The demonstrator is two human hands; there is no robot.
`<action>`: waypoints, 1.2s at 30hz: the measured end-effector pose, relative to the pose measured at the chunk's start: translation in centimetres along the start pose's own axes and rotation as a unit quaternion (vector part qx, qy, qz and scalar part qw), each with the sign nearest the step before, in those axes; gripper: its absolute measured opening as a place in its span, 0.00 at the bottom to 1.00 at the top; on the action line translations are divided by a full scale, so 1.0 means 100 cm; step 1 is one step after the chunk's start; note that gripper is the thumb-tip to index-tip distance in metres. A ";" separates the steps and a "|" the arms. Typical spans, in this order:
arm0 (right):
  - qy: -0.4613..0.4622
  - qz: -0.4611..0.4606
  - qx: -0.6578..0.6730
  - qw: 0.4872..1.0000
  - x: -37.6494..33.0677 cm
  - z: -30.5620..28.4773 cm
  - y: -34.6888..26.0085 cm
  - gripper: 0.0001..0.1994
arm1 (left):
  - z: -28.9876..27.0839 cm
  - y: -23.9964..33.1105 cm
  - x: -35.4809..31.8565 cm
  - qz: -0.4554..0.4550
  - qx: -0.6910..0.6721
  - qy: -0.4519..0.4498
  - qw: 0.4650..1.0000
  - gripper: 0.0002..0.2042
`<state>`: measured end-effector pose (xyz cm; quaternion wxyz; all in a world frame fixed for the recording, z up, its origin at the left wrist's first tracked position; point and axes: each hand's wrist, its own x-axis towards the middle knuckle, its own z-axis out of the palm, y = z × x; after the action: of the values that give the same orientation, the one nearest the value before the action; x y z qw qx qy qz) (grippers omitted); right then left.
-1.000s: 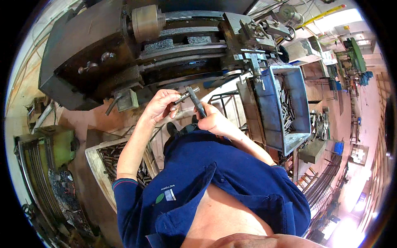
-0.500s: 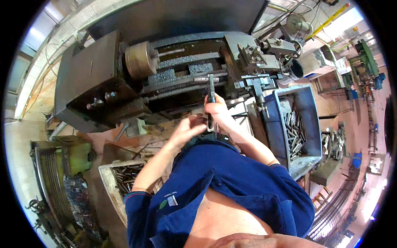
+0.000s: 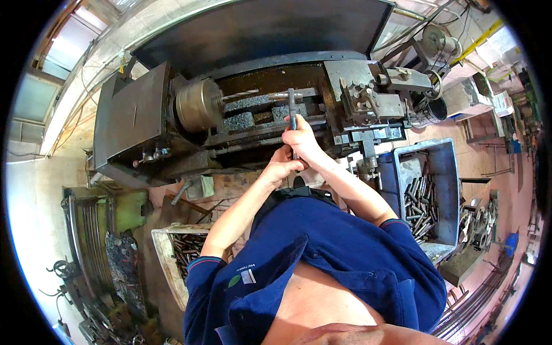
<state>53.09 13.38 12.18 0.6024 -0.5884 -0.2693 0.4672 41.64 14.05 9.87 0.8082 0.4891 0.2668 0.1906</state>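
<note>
My right hand [image 3: 302, 140] grips a slim dark caliper [image 3: 292, 112] upright, its top end reaching up to the thin metal rod [image 3: 261, 94] that sticks out of the lathe chuck [image 3: 198, 104]. My left hand [image 3: 280, 167] closes around the tool's lower end, just below the right hand. Both hands are in front of the lathe bed [image 3: 259, 135]. The tool post and carriage [image 3: 368, 100] stand to the right of the hands.
A blue bin [image 3: 440, 172] of short metal rods sits at the right. A white crate [image 3: 167, 253] with more rods stands lower left. A green machine [image 3: 118, 210] and scrap lie at the far left. The lathe headstock [image 3: 129, 123] fills the upper left.
Both hands rose from waist level up to the lathe, carrying the tool. It now stands upright against the rod in the chuck. My head has moved closer to the machine.
</note>
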 end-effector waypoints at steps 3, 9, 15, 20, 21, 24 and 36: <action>0.004 0.016 -0.025 1.000 0.008 0.007 -0.008 0.17 | -0.008 0.003 0.007 -0.008 -0.022 -0.029 0.999 0.26; 0.032 0.017 -0.045 0.998 0.021 0.017 -0.018 0.14 | -0.014 0.025 0.013 -0.030 -0.031 -0.053 0.998 0.27; 0.019 0.017 -0.121 0.992 0.024 0.030 -0.018 0.13 | -0.023 0.029 0.005 -0.011 -0.060 -0.054 0.997 0.28; -0.006 0.058 -0.171 0.983 0.022 0.059 -0.033 0.14 | -0.049 0.022 -0.005 -0.038 -0.037 -0.013 0.999 0.25; -0.015 0.075 -0.155 0.985 0.024 0.066 -0.032 0.14 | -0.054 0.022 -0.010 -0.036 -0.040 -0.010 0.999 0.25; -0.014 0.061 -0.179 0.982 0.027 0.087 -0.023 0.13 | -0.071 0.023 -0.018 -0.024 -0.042 0.005 0.999 0.24; 0.005 0.039 -0.190 0.981 0.030 0.083 -0.011 0.15 | -0.066 0.034 -0.019 -0.038 -0.047 0.005 0.998 0.21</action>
<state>47.39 20.00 13.93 0.4623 -0.7044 -0.3273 0.4277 35.89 19.00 10.85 0.8359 0.4390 0.2797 0.1741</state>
